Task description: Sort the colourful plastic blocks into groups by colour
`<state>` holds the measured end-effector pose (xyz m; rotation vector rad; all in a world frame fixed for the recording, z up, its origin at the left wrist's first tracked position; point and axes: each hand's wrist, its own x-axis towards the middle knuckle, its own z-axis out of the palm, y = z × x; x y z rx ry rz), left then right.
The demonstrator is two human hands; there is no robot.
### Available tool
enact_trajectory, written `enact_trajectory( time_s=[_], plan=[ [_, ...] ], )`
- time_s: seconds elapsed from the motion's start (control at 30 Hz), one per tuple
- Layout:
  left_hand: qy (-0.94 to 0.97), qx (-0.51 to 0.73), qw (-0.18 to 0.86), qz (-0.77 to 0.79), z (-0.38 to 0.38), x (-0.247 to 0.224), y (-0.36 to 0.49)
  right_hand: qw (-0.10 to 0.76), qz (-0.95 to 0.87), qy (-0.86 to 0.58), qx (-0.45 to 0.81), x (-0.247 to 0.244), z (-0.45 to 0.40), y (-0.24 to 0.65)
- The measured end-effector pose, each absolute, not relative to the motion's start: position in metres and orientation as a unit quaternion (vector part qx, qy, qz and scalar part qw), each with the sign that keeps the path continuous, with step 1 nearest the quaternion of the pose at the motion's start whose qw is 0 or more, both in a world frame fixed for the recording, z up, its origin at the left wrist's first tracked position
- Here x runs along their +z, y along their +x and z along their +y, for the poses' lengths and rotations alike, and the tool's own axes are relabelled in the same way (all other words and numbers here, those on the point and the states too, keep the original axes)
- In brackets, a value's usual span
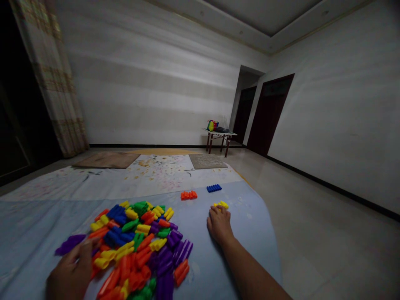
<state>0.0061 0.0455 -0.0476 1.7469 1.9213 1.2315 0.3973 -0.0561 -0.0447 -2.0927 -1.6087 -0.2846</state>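
A heap of bullet-shaped plastic toy blocks (134, 246) in orange, yellow, blue, green and purple lies on the light blue cloth. My left hand (70, 268) is at the heap's left edge, beside a purple block group (71, 244). Its fingers are curled together, and what they pinch is hidden. On the right, my right hand (219, 223) has its fingers bent over a short row of yellow blocks (223, 204) lying on the cloth; the fingers cover part of it. Beyond it are a row of blue blocks (214, 188) and a row of orange blocks (189, 195).
The floral cloth (162, 173) covers the rounded surface, with a brown mat (108, 160) and a grey mat (208, 161) at its far edge. A small table (220, 133) with a colourful bag (213, 125) stands by the far wall. Tiled floor (312, 216) lies to the right.
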Motion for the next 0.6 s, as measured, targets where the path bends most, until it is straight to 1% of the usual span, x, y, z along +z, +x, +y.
enact_trajectory(
  time_s=[0.07, 0.13, 0.2, 0.3, 0.4, 0.5, 0.6],
  plan=[
    [0.568, 0.423, 0.176, 0.684, 0.036, -0.033, 0.013, 0.239, -0.578, -0.774, -0.098, -0.047, -0.055, 0.401],
    [0.561, 0.423, 0.19, 0.686, 0.03, -0.024, 0.018, 0.25, -0.571, -0.776, -0.096, -0.047, -0.055, 0.404],
    [0.565, 0.432, 0.19, 0.676, 0.028, -0.021, 0.02, 0.278, -0.577, -0.762, -0.098, -0.046, -0.056, 0.405],
    [0.564, 0.453, 0.191, 0.664, 0.027, -0.022, 0.02, 0.334, -0.628, -0.699, -0.076, -0.04, -0.06, 0.4],
    [0.558, 0.459, 0.193, 0.664, 0.027, -0.023, 0.02, 0.35, -0.701, -0.62, 0.036, -0.03, -0.067, 0.385],
    [0.555, 0.466, 0.192, 0.662, 0.026, -0.023, 0.021, 0.324, -0.747, -0.559, 0.156, -0.02, -0.075, 0.369],
    [0.549, 0.476, 0.186, 0.661, 0.026, -0.023, 0.023, 0.3, -0.775, -0.521, 0.196, -0.014, -0.08, 0.36]
  ],
)
